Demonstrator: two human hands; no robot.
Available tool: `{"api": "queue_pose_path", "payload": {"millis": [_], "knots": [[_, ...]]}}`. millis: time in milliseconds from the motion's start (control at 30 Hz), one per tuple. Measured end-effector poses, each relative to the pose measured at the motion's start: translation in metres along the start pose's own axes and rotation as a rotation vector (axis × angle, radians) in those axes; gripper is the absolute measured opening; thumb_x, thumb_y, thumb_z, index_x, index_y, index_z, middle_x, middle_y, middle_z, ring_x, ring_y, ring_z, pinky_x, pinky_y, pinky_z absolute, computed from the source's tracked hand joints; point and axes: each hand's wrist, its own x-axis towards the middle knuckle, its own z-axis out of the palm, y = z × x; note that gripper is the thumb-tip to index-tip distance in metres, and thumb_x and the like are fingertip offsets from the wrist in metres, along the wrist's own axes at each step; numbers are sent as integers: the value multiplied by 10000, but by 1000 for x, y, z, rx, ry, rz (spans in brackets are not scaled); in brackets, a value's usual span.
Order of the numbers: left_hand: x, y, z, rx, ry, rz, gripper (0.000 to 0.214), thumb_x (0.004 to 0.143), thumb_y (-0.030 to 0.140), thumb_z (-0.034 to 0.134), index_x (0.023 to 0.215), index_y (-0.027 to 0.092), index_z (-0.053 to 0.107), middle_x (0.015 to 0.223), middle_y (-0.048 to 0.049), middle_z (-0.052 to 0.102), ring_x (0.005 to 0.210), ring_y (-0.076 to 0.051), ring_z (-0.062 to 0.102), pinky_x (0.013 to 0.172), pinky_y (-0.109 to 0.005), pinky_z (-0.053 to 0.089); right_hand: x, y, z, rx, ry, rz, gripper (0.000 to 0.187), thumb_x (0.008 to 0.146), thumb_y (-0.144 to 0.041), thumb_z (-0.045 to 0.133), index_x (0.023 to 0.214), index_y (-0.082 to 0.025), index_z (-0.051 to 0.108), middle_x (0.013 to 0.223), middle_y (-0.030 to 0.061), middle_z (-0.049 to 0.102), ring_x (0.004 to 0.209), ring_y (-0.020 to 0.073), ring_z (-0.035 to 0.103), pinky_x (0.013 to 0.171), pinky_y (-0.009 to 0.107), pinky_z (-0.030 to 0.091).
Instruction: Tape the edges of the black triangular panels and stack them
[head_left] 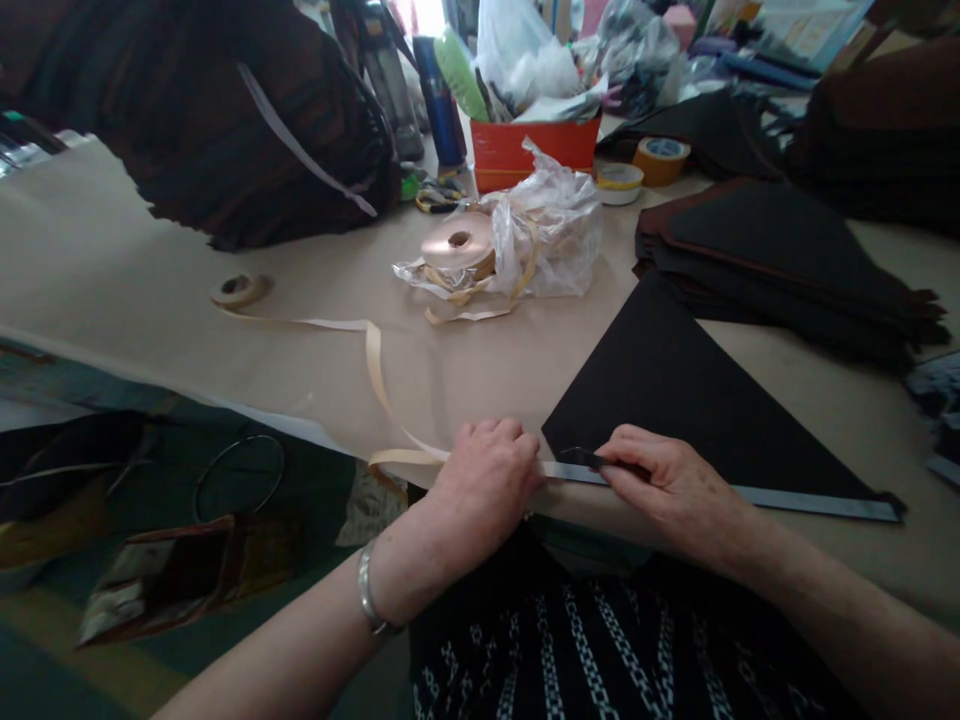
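A dark fabric panel lies flat at the table's near edge, narrowing toward the back. Along its near side runs a pale grey strip, partly covered by my right hand. My left hand is closed, fingers curled over the cream tape just left of the panel. The tape trails back from there to a small roll. In my right hand is a small dark tool with a thin, shiny tip, pinched low over the strip. Its exact kind I cannot make out.
Behind my hands sit a large tape roll and a clear plastic bag. Stacked dark panels stand at the right, with a larger dark pile at the left. Farther back is a red box filled with items.
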Motion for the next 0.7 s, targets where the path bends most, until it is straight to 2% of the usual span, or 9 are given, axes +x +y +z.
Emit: {"api": "queue_pose_path", "payload": {"millis": [167, 333, 567, 700], "knots": [[8, 2, -2, 34, -10, -29, 132, 849, 235, 496, 784, 179, 596, 825, -67, 585, 782, -248, 546, 684, -373, 411, 1, 6, 15, 153, -95, 151, 148, 805, -228, 530, 882, -177, 647, 669, -21, 587, 583, 89, 496, 538, 212, 362], [14, 1, -5, 63, -31, -17, 149, 838, 292, 533, 781, 176, 607, 838, -75, 600, 772, -260, 559, 678, -387, 406, 4, 10, 29, 28, -31, 137, 511, 756, -171, 569, 1265, -182, 533, 601, -44, 574, 530, 88, 468, 530, 218, 339], [17, 6, -15, 84, -88, 29, 156, 842, 272, 543, 788, 153, 628, 851, -99, 612, 802, -278, 576, 698, -399, 412, 1, 8, 32, -50, 6, 64, 442, 797, -209, 543, 1239, -187, 551, 648, -21, 607, 573, 111, 520, 569, 237, 376], [15, 8, -16, 90, -75, 30, 156, 865, 247, 500, 907, 136, 600, 873, -111, 631, 793, -284, 589, 716, -425, 417, 1, 9, 34, -94, 4, 67, 429, 798, -207, 531, 1226, -190, 550, 661, -12, 624, 597, 125, 554, 575, 242, 387]]}}
